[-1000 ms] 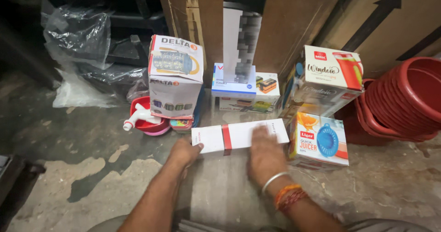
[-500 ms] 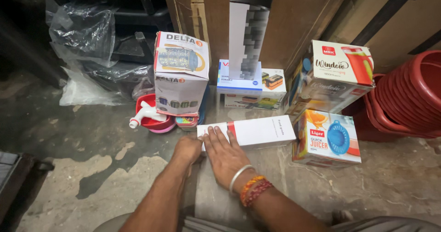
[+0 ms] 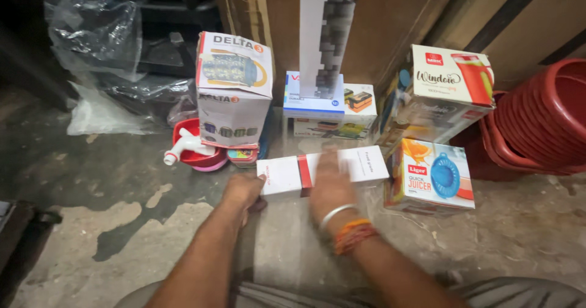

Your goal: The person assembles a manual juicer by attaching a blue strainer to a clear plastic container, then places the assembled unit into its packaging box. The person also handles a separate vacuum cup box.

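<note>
A long white box with a red band (image 3: pixel 366 163) lies on the concrete floor in front of me. My left hand (image 3: pixel 243 191) grips its left end. My right hand (image 3: pixel 329 186), blurred, lies flat on top of the box near its middle, fingers pointing away from me; a metal bangle and orange threads circle that wrist. Whether the right hand grips the box or only rests on it I cannot tell.
Behind the box stand two stacked white cartons (image 3: pixel 234 91), a tall narrow box (image 3: pixel 323 39) on flat boxes (image 3: pixel 360 109), a jug carton (image 3: pixel 448 82) and a juicer box (image 3: pixel 433 177). Red tubs (image 3: pixel 543 119) are stacked at right, a red container with white tap (image 3: pixel 186 149) and plastic bags (image 3: pixel 97 45) at left.
My right hand has shifted right along the top of the white box and is now blurred. The left hand stays at the box's left end. The camera view has moved slightly.
</note>
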